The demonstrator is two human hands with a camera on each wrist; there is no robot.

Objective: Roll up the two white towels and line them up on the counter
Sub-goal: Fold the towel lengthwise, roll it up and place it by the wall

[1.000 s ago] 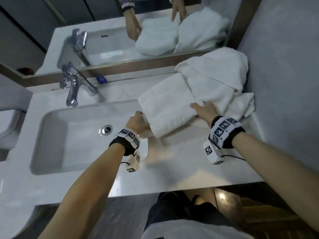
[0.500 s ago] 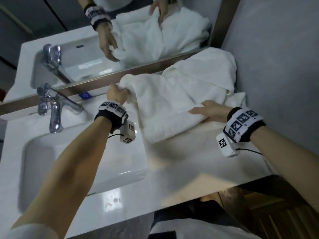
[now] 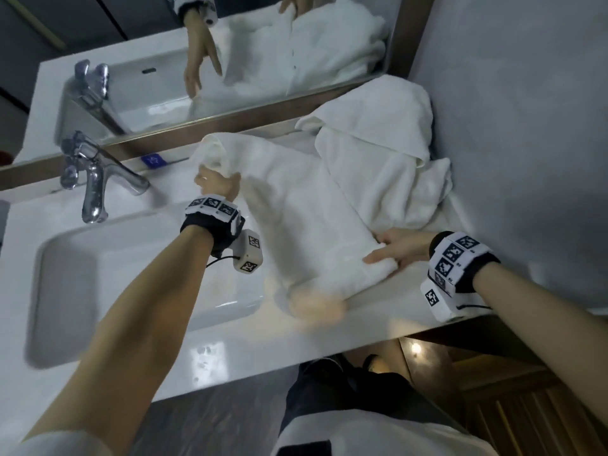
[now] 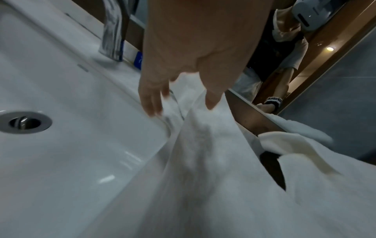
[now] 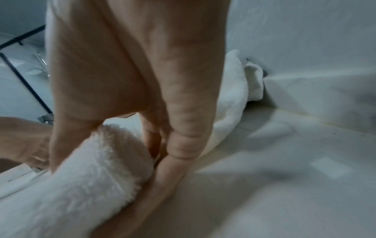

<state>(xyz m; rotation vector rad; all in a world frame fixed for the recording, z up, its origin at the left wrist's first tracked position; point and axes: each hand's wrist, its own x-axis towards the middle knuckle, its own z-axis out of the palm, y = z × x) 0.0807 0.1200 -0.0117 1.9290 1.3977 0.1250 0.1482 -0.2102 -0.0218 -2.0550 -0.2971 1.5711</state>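
Both forearms are bare. Each wrist carries a black band (image 3: 210, 230) wrapped with a white strip printed with square black-and-white coded markers; the band on the right wrist (image 3: 460, 258) shows several such markers side by side. A small white box-shaped camera unit (image 3: 248, 251) hangs below the left wrist, with coded markers on its faces and a thin black cable looping from it back to the band. A like white unit (image 3: 439, 299) sits below the right wrist, also marked, with a thin black cable. A white short sleeve edge (image 3: 56, 444) shows at the left upper arm. The torso wears a white top (image 3: 378, 434) with a black patch, over dark trousers (image 3: 345, 386).
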